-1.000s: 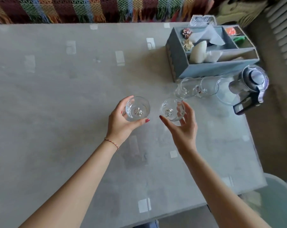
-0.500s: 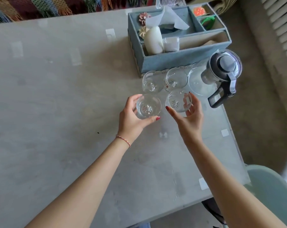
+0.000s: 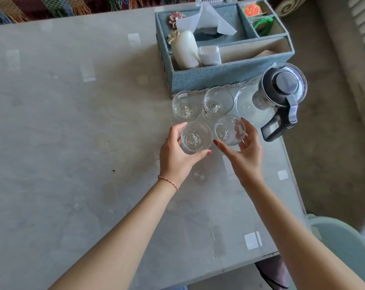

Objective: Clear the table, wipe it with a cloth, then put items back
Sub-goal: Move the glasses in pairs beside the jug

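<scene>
My left hand (image 3: pixel 175 155) grips a clear drinking glass (image 3: pixel 196 137) from its left side. My right hand (image 3: pixel 245 155) wraps a second clear glass (image 3: pixel 229 130) from its right side. Both glasses are upright, close together, low over the grey table (image 3: pixel 72 143). Just beyond them two more empty glasses (image 3: pixel 187 106) (image 3: pixel 218 101) stand side by side, in front of a blue fabric organiser box (image 3: pixel 219 75). A glass jug with a dark lid and handle (image 3: pixel 282 97) stands to the right of the glasses.
The organiser box holds tissues, a white bottle (image 3: pixel 184 50) and small items. The table's right edge runs close past the jug; a pale green chair (image 3: pixel 343 248) sits at the near right corner. A striped woven cloth (image 3: pixel 51 7) hangs behind the far edge.
Both hands have carried their glasses right and away from me, up to the two standing glasses and the jug. The view has shifted right with them.
</scene>
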